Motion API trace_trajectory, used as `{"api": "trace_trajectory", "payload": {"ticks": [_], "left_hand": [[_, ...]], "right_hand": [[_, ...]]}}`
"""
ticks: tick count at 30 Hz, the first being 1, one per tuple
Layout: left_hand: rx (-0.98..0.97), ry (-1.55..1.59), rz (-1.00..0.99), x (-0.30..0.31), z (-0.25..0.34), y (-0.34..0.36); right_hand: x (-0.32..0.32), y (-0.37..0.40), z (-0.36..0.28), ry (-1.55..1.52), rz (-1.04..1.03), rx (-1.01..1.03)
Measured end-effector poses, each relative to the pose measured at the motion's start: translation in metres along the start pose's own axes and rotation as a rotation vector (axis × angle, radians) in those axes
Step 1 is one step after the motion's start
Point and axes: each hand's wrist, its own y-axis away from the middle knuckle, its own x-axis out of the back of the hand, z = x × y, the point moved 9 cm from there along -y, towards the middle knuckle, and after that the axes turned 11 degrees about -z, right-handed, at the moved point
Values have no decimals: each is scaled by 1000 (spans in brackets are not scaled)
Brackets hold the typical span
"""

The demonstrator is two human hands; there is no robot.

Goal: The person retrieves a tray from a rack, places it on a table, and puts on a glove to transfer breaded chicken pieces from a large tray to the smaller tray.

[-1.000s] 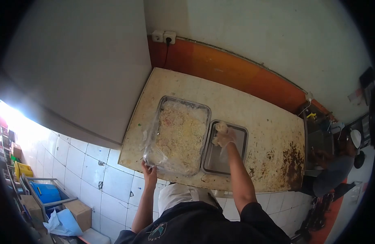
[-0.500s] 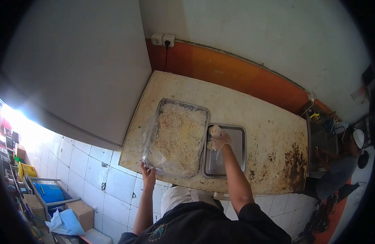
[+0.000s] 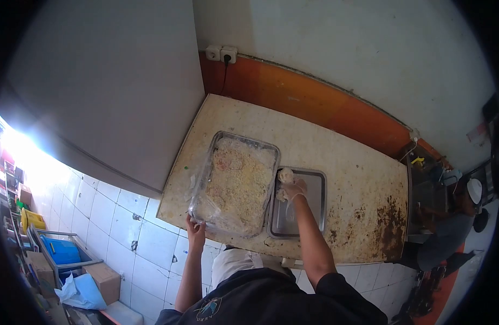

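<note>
A large metal tray [image 3: 278, 157] lined with clear plastic holds pale yellow crumbs [image 3: 236, 184]. My left hand [image 3: 196, 227] grips the near left corner of that tray and its plastic. Right of it lies a smaller metal tray [image 3: 323, 206]. Pale coated lumps [image 3: 285, 175] sit along its left side. My right hand [image 3: 295, 189], in a clear plastic glove, is over this tray with its fingers at the lumps. Its fingertips are too small to tell whether they hold one.
The trays stand on a stained table [image 3: 363, 179] against an orange and white wall. A socket with a plug [image 3: 227, 56] is above it. Another person [image 3: 449, 238] works at the far right. Boxes [image 3: 104, 281] and a blue bin [image 3: 62, 251] stand at lower left.
The view has shifted slightly. My right hand stays at the lumps in the smaller tray, and my left hand stays at the large tray's corner.
</note>
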Motion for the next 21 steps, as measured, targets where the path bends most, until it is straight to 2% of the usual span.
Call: {"api": "trace_trajectory", "payload": {"ticks": [5, 7, 9, 11, 12, 13, 15, 17, 18, 20, 21], "left_hand": [[-54, 25, 11, -4, 6, 5], [-14, -14, 196, 5, -3, 24], [48, -13, 260, 1, -35, 54], [75, -301, -66, -51, -33, 80], [184, -552, -364, -94, -30, 92], [201, -464, -660, -138, -21, 105], [105, -669, -847, -190, -47, 99], [-72, -864, -745, -223, -25, 77], [-79, -858, -739, -240, -21, 70], [78, -951, -579, -249, -27, 60], [83, -946, -577, -252, -36, 62]], "right_hand": [[6, 5, -1, 37, 9, 19], [32, 42, -44, 262, 40, 155], [43, 43, -54, 362, 21, 195], [52, 37, -57, 459, 3, 231], [50, 35, -65, 556, -21, 368], [44, 37, -72, 651, -49, 508], [28, 15, -64, 766, -93, 518], [24, 8, -66, 885, -119, 529], [26, 11, -69, 865, -125, 542], [30, 18, -78, 855, -140, 556], [32, 19, -80, 837, -218, 485]]}}
